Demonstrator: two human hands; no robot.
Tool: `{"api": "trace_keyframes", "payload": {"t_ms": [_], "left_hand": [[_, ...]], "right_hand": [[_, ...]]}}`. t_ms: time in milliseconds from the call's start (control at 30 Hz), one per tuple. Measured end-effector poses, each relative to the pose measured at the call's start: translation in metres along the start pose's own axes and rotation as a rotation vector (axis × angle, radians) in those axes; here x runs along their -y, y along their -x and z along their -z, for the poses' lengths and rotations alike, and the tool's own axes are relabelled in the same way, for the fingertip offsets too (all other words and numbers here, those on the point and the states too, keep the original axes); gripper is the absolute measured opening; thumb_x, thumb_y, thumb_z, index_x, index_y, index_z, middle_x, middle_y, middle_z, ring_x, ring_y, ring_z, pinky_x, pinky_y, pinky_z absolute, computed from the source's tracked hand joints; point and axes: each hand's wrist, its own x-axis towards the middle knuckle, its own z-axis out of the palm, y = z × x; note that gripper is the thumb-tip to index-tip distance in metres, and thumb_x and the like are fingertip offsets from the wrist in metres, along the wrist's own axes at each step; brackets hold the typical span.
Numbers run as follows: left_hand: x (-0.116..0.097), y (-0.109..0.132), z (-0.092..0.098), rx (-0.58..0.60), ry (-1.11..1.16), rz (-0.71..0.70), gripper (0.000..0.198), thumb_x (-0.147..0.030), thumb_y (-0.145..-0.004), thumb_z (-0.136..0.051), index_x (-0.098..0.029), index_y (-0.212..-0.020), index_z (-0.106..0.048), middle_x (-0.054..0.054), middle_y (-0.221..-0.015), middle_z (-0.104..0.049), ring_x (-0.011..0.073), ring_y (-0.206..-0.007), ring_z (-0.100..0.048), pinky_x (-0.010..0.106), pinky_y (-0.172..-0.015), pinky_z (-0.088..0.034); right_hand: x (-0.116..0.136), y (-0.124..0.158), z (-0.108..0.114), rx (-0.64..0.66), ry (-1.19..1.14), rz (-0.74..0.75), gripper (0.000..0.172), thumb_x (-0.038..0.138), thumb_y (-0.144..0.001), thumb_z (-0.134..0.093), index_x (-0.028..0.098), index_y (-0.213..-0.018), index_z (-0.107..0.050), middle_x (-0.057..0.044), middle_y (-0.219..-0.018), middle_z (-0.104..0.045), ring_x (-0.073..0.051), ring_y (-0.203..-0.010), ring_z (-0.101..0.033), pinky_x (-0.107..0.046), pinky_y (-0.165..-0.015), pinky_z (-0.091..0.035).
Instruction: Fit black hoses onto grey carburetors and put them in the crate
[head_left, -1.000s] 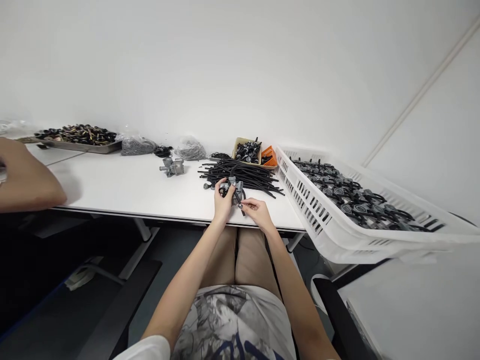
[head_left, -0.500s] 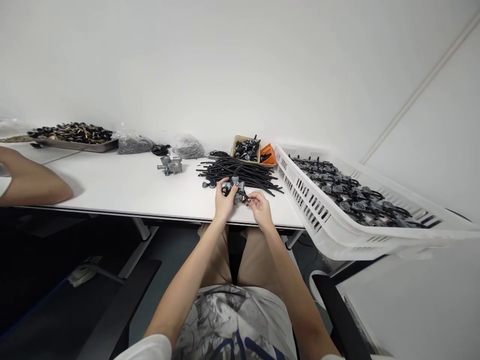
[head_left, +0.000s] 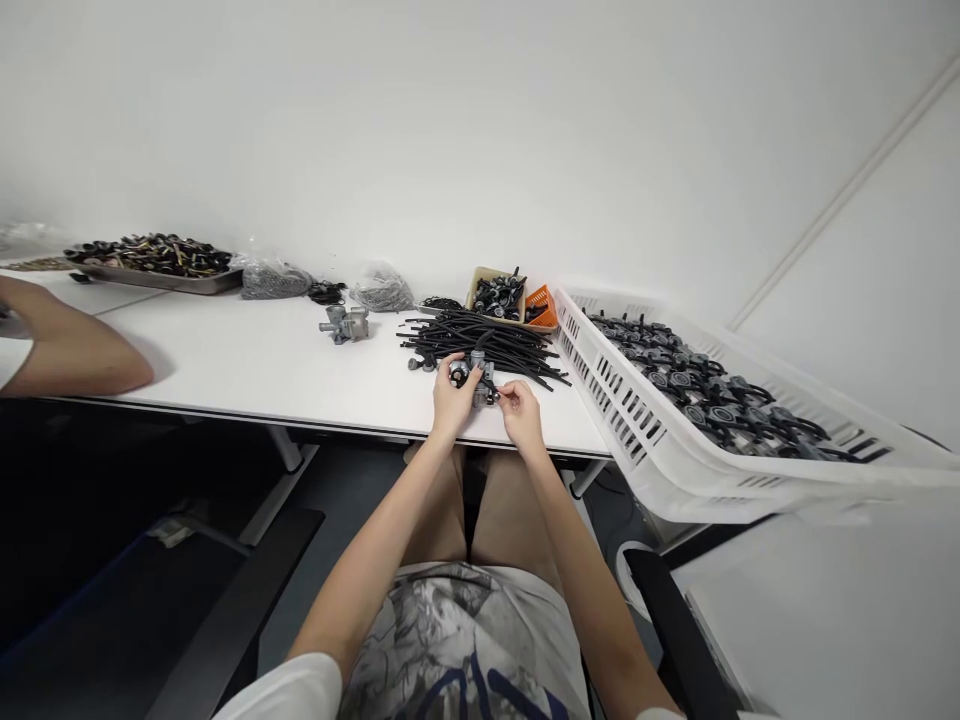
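A grey metal carburetor (head_left: pixel 484 380) is held just above the near edge of the white table (head_left: pixel 247 370), in front of a heap of black rubber hoses (head_left: pixel 510 352). The left hand (head_left: pixel 452 402) curls its fingers and thumb around the carburetor's left side; the right hand (head_left: pixel 520 412) has thumb and forefinger pinched at its lower right, on a small dark piece (head_left: pixel 494 397) too tiny to identify. A second carburetor (head_left: pixel 346 325) sits apart to the left. Behind the hoses stand a yellow tub (head_left: pixel 472 292) of dark fittings and an orange basket (head_left: pixel 540 298); rightward, a white slotted crate (head_left: pixel 675 505) holds rows of hosed assemblies (head_left: pixel 705 390). A co-worker's forearm (head_left: pixel 90 350) rests far left.
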Motion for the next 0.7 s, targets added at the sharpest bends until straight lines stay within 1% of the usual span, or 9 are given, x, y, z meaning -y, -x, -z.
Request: {"api": "trace_keyframes", "payload": {"t_ms": [100,133,300,467,567,700], "left_hand": [[0.002,-0.001,0.0,-0.024,-0.097,-0.106,0.03,-0.035,-0.08,-0.07,-0.025,-0.108,-0.062,0.004,-0.109,-0.063,0.0207,-0.106,-0.057,0.032,-0.098,-0.041],[0.003,-0.001,0.0,-0.021,-0.109,-0.118,0.03,-0.035,-0.081,-0.069,-0.025,-0.108,-0.062,0.004,-0.108,-0.064,0.0208,-0.106,-0.057,0.032,-0.097,-0.041],[0.001,0.0,0.0,-0.016,-0.127,-0.12,0.032,-0.035,-0.079,-0.07,-0.025,-0.108,-0.062,0.004,-0.113,-0.063,0.0217,-0.107,-0.056,0.034,-0.1,-0.038],[0.001,0.0,-0.001,-0.021,-0.096,-0.089,0.034,-0.036,-0.078,-0.071,-0.025,-0.108,-0.061,0.005,-0.116,-0.062,0.0232,-0.114,-0.053,0.035,-0.104,-0.035],[0.002,0.0,-0.001,-0.037,-0.109,-0.085,0.035,-0.037,-0.076,-0.072,-0.025,-0.107,-0.061,0.005,-0.115,-0.062,0.0231,-0.114,-0.053,0.034,-0.104,-0.035],[0.004,-0.001,-0.001,-0.063,-0.133,-0.112,0.034,-0.04,-0.078,-0.07,-0.025,-0.107,-0.061,0.005,-0.114,-0.062,0.0219,-0.112,-0.054,0.033,-0.101,-0.036]], "right_hand": [[0.005,0.0,-0.001,0.027,0.039,0.02,0.007,0.025,-0.08,-0.054,0.023,-0.073,-0.053,-0.003,-0.082,-0.055,-0.019,-0.079,-0.054,-0.032,-0.072,-0.044],[0.006,0.0,-0.002,0.028,0.052,0.028,0.008,0.024,-0.08,-0.054,0.023,-0.072,-0.052,-0.003,-0.081,-0.055,-0.019,-0.079,-0.053,-0.032,-0.072,-0.044],[0.007,0.001,-0.005,-0.042,0.099,0.047,0.008,0.019,-0.078,-0.048,0.024,-0.072,-0.048,-0.003,-0.081,-0.056,-0.02,-0.079,-0.055,-0.033,-0.075,-0.044],[0.003,0.0,-0.005,-0.033,0.145,0.058,0.009,0.019,-0.078,-0.048,0.025,-0.072,-0.047,-0.003,-0.081,-0.057,-0.021,-0.082,-0.055,-0.034,-0.077,-0.044],[0.0,-0.001,-0.004,-0.035,0.173,0.03,0.009,0.019,-0.077,-0.047,0.025,-0.071,-0.046,-0.003,-0.079,-0.057,-0.021,-0.08,-0.056,-0.034,-0.077,-0.044],[-0.004,-0.004,-0.005,-0.019,0.154,-0.038,0.008,0.019,-0.076,-0.046,0.025,-0.07,-0.046,-0.002,-0.077,-0.059,-0.021,-0.079,-0.056,-0.033,-0.076,-0.043]]}}
